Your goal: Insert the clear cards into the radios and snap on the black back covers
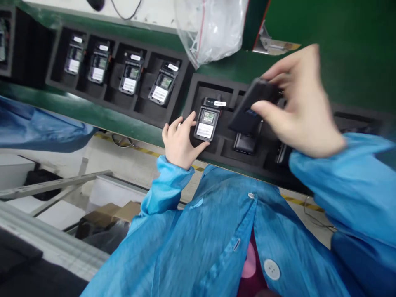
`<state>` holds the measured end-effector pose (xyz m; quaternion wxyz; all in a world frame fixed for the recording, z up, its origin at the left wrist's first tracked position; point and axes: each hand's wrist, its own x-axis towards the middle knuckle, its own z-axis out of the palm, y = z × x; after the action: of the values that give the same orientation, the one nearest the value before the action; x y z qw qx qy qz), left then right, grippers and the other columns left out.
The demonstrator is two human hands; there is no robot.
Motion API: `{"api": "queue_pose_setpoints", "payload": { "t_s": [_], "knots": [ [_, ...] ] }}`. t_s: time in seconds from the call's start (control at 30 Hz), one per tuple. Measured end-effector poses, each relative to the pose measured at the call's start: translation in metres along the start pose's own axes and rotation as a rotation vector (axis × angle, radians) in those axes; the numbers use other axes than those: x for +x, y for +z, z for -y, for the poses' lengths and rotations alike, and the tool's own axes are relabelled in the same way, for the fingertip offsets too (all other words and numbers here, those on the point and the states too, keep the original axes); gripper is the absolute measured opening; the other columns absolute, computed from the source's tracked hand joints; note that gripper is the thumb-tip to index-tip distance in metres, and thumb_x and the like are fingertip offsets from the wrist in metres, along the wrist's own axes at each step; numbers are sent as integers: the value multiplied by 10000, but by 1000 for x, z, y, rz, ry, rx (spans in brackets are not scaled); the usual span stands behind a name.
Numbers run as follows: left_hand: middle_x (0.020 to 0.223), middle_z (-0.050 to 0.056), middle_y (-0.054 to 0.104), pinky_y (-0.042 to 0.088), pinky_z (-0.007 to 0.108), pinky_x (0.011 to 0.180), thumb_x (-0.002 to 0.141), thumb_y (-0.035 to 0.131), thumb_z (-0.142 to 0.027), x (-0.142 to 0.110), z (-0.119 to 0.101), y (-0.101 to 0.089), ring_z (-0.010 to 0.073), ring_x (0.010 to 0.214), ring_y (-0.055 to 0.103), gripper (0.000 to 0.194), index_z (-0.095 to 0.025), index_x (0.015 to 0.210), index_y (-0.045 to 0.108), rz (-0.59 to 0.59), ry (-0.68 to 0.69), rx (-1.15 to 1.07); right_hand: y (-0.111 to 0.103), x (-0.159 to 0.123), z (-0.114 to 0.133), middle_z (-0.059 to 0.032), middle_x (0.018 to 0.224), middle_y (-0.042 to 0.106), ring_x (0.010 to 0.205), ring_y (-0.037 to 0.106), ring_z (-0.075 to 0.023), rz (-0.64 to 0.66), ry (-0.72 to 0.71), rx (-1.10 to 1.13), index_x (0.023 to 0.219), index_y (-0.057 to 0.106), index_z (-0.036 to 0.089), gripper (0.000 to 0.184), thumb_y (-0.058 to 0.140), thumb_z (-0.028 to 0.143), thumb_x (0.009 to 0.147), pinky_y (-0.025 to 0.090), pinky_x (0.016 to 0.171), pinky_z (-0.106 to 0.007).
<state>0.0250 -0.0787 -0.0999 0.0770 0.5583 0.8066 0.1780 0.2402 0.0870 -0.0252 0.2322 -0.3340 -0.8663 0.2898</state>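
The widest surface is formed by a green workbench [355, 45], run across the far side of the scene from left to right. A pale floor [145, 165] is seen below its near edge, marked with a yellow-and-black strip [142, 150]. The near middle is filled by a blue work coat [216, 222]; at the near left, a metal frame [52, 243] is placed, with cardboard boxes [128, 211] beside it. Another person's blue sleeve [40, 126] is seen at the left bench edge. Along the far left, a white ledge [154, 16] is fitted, partly covered by a clear plastic bag [222, 33]. Two black foam trays are set end to end: in the left tray [102, 98], four open devices [100, 62] are seated, one per compartment; in the right tray [216, 80], an open device [208, 119] is seated at the left. The hands are kept apart. The right hand [297, 99], slightly blurred, is clamped on a black flat piece [247, 109], held tilted above the right tray. The left hand [182, 142] is spread beside the open device; whether it is touched cannot be told.
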Motion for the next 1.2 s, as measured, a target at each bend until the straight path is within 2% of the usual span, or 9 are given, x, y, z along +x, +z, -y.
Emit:
{"api": "queue_pose_setpoints", "payload": {
  "t_s": [0.17,0.3,0.5,0.67,0.77,0.97,1.2],
  "knots": [
    [1275,62,706,184,514,1218,701,827,-474,-1,0,6,286,1404,427,926,-252,1498,412,-15,-31,-95,68,29,17,-48,1211,578,1072,605,-222,178,3,27,1161,404,249,307,556,340,911,501,996,-478],
    [1267,58,707,163,502,1224,717,828,-461,-1,1,8,281,1410,419,920,-245,1503,401,-36,-23,-145,91,38,8,-53,1202,577,1004,610,-213,226,-22,34,1177,411,227,348,568,361,897,504,962,-464],
    [1252,46,705,155,494,1227,728,824,-484,-1,1,10,279,1400,425,905,-252,1499,410,-57,-11,-185,101,39,-3,-54,1184,563,1052,599,-218,248,-23,-3,1201,415,210,399,583,430,915,459,1010,-487],
    [1259,70,694,182,499,1225,771,799,-431,-2,-1,4,287,1404,425,831,-253,1496,434,-41,-3,-181,107,33,4,-107,1235,545,1175,511,-296,189,-31,-257,1220,458,194,413,540,487,940,398,1044,-560],
    [1263,61,688,197,513,1216,760,814,-423,-2,-1,2,296,1398,428,802,-281,1472,472,-37,13,-179,110,27,11,-150,1265,507,1197,459,-327,179,-27,-388,1236,501,163,422,528,465,943,406,1027,-553],
    [1253,55,683,204,541,1203,761,813,-447,-2,3,5,316,1404,419,693,-292,1390,564,-37,47,-170,118,18,22,-190,1318,476,1216,441,-331,205,-43,-512,1287,501,112,426,420,409,993,414,1016,-543],
    [1237,72,675,238,546,1191,788,787,-404,-1,1,0,322,1407,413,655,-271,1389,562,16,69,-89,124,9,33,-212,1261,495,1180,469,-324,214,-60,-598,1370,483,39,468,345,311,1015,438,1017,-516]
  ]
}}
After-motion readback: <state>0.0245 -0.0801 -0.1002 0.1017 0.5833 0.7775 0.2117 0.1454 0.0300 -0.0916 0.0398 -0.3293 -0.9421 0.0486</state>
